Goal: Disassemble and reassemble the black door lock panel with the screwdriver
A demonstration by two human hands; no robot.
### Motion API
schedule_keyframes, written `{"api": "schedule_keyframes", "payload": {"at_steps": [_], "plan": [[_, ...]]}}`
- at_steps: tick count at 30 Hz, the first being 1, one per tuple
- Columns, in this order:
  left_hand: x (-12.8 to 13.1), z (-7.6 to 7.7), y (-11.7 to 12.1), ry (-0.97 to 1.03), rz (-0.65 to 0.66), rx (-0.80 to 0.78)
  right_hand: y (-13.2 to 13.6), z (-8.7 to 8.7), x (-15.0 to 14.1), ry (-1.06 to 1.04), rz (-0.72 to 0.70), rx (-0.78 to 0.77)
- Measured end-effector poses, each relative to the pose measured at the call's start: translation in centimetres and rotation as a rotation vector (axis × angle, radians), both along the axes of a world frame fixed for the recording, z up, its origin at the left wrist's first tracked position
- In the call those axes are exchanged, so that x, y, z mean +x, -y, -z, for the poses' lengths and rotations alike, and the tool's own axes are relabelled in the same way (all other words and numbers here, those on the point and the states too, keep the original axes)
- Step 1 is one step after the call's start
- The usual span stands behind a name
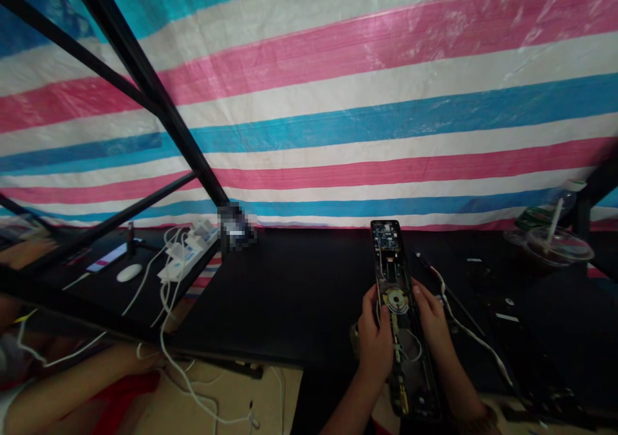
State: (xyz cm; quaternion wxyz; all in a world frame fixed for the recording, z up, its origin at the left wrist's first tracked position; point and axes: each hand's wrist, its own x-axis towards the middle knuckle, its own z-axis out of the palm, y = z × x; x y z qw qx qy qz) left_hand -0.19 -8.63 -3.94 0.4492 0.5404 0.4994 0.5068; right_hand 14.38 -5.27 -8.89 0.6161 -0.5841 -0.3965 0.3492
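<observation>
Black electronic lock housing (402,342), long axis running 12 to 6 o'clock, held between left hand (375,335) and right hand (432,319). Fingers (418,288) pinching both long edges.

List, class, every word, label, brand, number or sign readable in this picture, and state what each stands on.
Nothing can be read. Markings on the circuit board in the black electronic lock housing are too small; marks on the white power strip are too blurred; the phone shows only an unreadable pink patch.
</observation>
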Motion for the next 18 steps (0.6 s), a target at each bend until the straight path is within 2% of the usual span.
{"api": "schedule_keyframes", "payload": {"at_steps": [11, 18], "plan": [[-0.08, -0.05, 0.10, 0.167, 0.049, -0.035, 0.24, -0.51, 0.11, -0.122, 0.015, -0.061], [-0.24, 0.05, 0.10, 0.095, 0.020, -0.026, 0.39, -0.42, 0.13, -0.121, 0.009, -0.062]]}}
